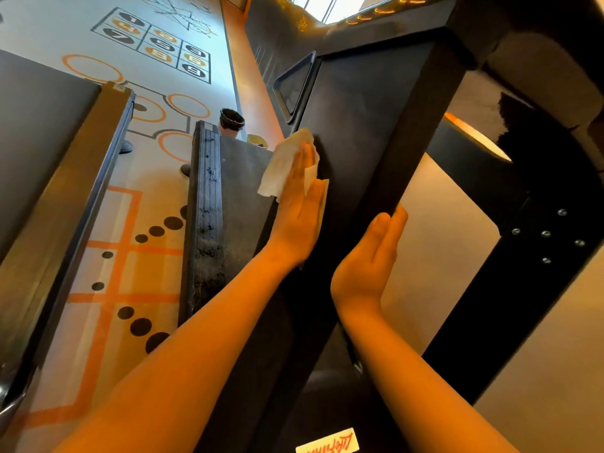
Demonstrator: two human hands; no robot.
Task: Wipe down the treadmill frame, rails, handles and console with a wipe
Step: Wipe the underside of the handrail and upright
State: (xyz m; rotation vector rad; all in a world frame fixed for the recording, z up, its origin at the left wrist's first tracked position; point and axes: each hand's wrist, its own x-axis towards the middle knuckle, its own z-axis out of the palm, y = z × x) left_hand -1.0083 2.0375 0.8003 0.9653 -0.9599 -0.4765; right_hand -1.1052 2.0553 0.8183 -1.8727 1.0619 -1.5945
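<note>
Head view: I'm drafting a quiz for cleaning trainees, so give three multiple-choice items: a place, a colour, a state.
1. Where is the crumpled white paper wipe? A under the left hand, on the dark treadmill upright; B on a chair; C in a bucket.
2. What colour are the painted floor rings? A green; B orange; C blue.
3. The right hand is: A a fist; B gripping a bottle; C open, fingers straight.
1 A, the palm presses it flat; 2 B, the rings show orange; 3 C, it holds nothing.
</note>
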